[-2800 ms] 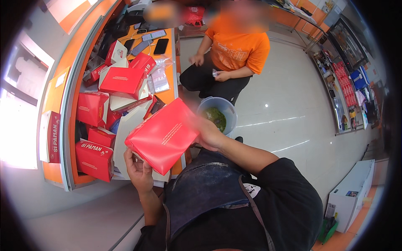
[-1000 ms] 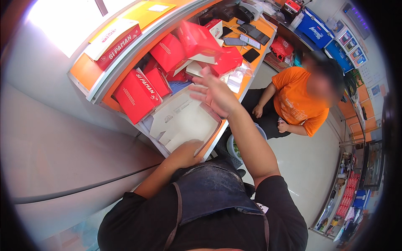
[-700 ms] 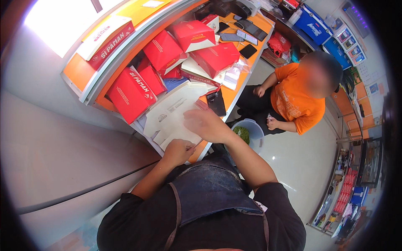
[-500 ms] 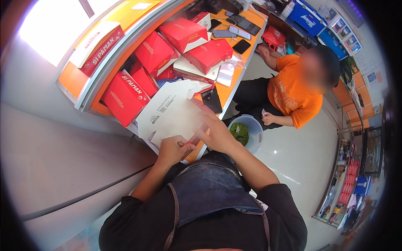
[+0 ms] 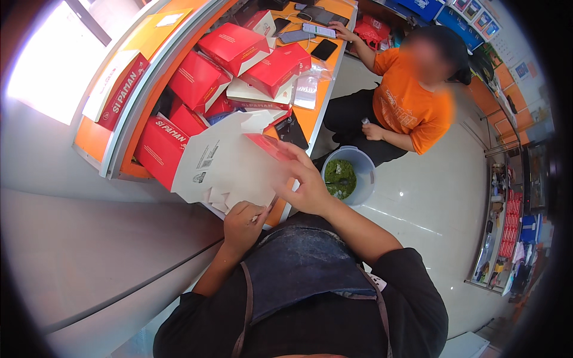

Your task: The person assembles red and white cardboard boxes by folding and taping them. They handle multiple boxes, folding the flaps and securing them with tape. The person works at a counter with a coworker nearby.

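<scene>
A partly folded cardboard box (image 5: 230, 156), its white inside facing up and one red side showing, lies at the counter's near edge. Its flaps spread out toward the left, and its middle is blurred. My left hand (image 5: 243, 227) is closed on the near corner, thumb and fingers pinching the board. My right hand (image 5: 307, 184) curls around the right side, fingers against the red panel and thumb toward the inside. Folded red boxes (image 5: 234, 46) are piled just beyond it, tilted over one another.
Phones (image 5: 324, 49) and cables lie on the orange counter (image 5: 325, 95) at the far end. A grey bucket (image 5: 365, 185) with green contents stands on the floor to my right. Beside it sits a person in an orange shirt (image 5: 403, 98), one hand by a phone. A metal wall runs along the left.
The view has shifted. The box's near flaps have folded inward, and my right hand stays at its red side. The seated person's far hand has come to the counter by a phone.
</scene>
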{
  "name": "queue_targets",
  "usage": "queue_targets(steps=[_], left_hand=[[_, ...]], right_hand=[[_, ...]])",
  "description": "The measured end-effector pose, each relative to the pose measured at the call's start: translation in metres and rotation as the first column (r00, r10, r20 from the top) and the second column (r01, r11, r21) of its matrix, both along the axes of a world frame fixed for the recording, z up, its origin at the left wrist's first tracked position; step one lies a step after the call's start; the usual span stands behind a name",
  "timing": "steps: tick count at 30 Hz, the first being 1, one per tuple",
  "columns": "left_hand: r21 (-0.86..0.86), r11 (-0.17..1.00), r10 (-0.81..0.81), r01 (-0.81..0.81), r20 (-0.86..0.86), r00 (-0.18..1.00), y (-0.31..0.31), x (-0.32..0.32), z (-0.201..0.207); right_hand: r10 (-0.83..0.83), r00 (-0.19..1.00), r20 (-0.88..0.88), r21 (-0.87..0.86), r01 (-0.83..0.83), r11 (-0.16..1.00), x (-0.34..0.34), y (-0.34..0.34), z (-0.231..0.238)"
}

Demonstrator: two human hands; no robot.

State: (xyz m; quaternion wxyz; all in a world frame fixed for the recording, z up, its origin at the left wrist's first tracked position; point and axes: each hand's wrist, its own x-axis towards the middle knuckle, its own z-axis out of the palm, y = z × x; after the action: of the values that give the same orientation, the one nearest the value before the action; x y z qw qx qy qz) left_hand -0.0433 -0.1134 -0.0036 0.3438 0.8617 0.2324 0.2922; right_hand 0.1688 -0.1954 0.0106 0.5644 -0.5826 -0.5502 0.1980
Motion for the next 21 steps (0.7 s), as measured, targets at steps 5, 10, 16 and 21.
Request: queue_targets(steps=[5, 10, 16, 21], left_hand=[[0.024, 1.0, 0.001, -0.001, -0.007, 1.0, 0.005, 0.008, 0.007], [0.193, 0.981, -0.044, 0.03, 0.072, 0.996, 0.023, -0.003, 0.0], [0.371, 0.913, -0.159, 0.17, -0.062, 0.985, 0.025, -0.002, 0.024], [0.331, 0.894, -0.276, 0.301, -0.119, 0.954, 0.024, 0.011, 0.031]], right_hand=[[-0.184, 0.979, 0.086, 0.279, 0.153, 0.948, -0.004, -0.003, 0.013], [-0.394, 0.918, -0.031, 0.309, 0.384, 0.87, 0.014, -0.009, 0.028], [-0.469, 0.873, -0.13, -0.03, 0.469, 0.882, 0.034, -0.022, 0.049], [-0.489, 0.866, -0.104, -0.039, 0.487, 0.872, 0.05, -0.033, 0.036]])
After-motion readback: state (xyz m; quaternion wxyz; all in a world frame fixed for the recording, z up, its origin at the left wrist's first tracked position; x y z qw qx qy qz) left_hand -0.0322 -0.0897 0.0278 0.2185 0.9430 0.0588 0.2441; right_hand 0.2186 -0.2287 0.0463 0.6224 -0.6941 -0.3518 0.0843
